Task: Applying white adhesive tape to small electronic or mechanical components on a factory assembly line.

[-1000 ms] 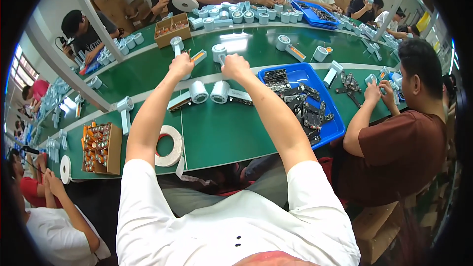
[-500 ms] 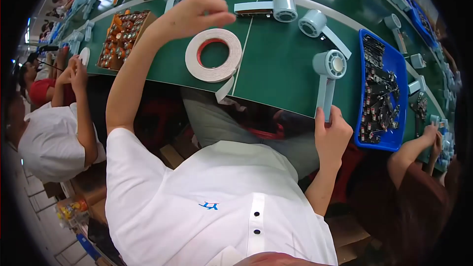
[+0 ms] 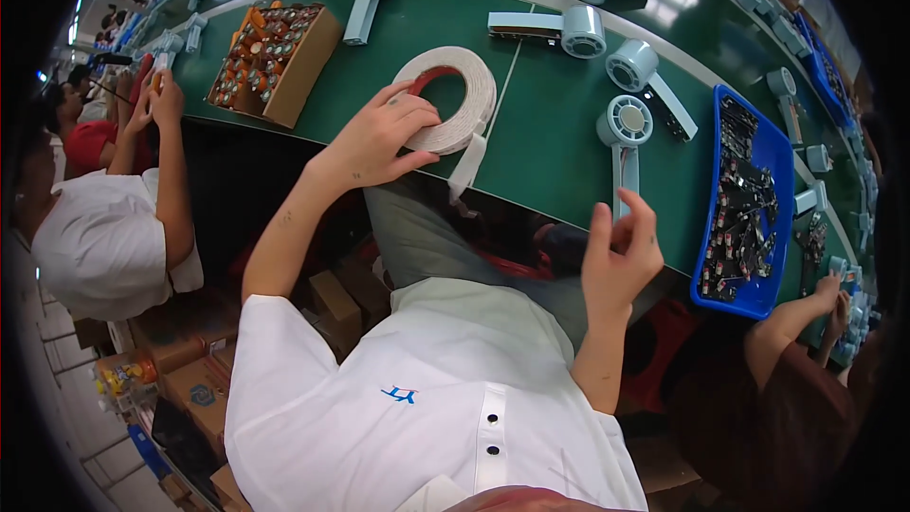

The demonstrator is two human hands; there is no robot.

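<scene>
My left hand (image 3: 387,137) lies over the near left side of a white roll of double-sided tape (image 3: 477,100) with a red inner core. Its fingers curl over the ring toward the hole, and the thumb sits by the near edge. A loose tape end (image 3: 466,169) hangs over the table edge. My right hand (image 3: 621,261) is at the table's front edge, thumb and forefinger apart. Just beyond its fingertips is a light blue handheld fan (image 3: 625,123), grille up, its handle pointing at me. The fingers partly hide the handle's end, and I see nothing held.
More light blue fans (image 3: 583,33) lie along the green table (image 3: 540,147). A cardboard box (image 3: 313,71) of orange-and-metal parts stands left. At right is a blue tray (image 3: 783,190) of small dark parts. Co-workers sit on both sides, a person's hand (image 3: 827,289) working at right.
My left hand has come down from above the table onto the tape roll. My right hand has released the fan's handle; the fan now shows its spoked grille instead of a pale disc.
</scene>
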